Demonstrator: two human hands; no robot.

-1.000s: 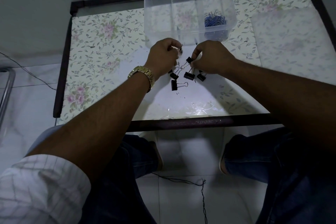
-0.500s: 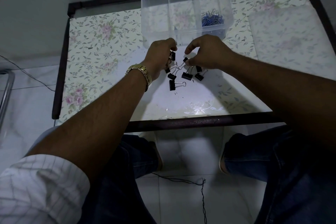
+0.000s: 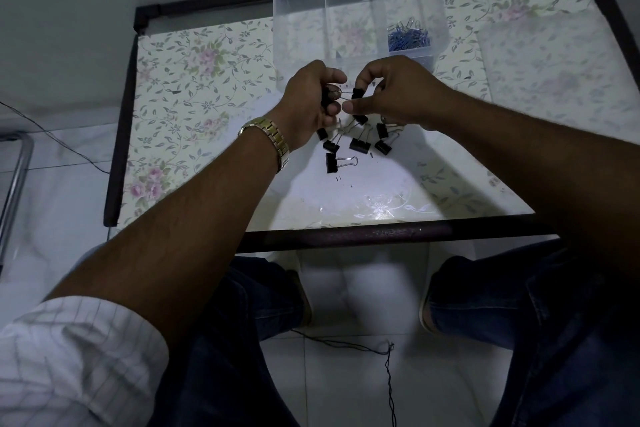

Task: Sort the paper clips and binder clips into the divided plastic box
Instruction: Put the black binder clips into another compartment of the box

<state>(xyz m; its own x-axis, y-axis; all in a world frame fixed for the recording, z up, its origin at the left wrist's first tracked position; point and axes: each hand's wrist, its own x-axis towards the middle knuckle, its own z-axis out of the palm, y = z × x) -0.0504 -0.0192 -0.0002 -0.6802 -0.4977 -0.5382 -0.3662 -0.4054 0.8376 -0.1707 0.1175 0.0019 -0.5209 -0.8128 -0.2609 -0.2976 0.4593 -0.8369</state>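
Watch [image 3: 268,135] sits on the left wrist, center-left of the frame. Just right of it the left hand [image 3: 308,107] is curled closed around a bunch of binder clips [image 3: 327,99]; you can see a black body and a wire loop poking out between the fingers. Right beside it, nearly touching, the right hand [image 3: 394,97] pinches one more clip [image 3: 356,94] between thumb and forefinger, other fingers loosely bent. Both arms reach forward from the bottom corners, wrists raised a bit above the table [image 3: 207,87].

Below the hands, center frame, the loose clips [image 3: 358,146] lie in a small scatter, one [image 3: 332,163] a little apart toward the near edge. Top center is the plastic box [image 3: 298,28], with blue paper clips [image 3: 408,36] already in its right compartment; the left and middle ones look mostly empty, hard to tell.

My guess is these clips are light and stiff with smooth painted bodies, so they'd slip if squeezed on the flat sides. The wire handles or the body's edges look like the easy places to grab.
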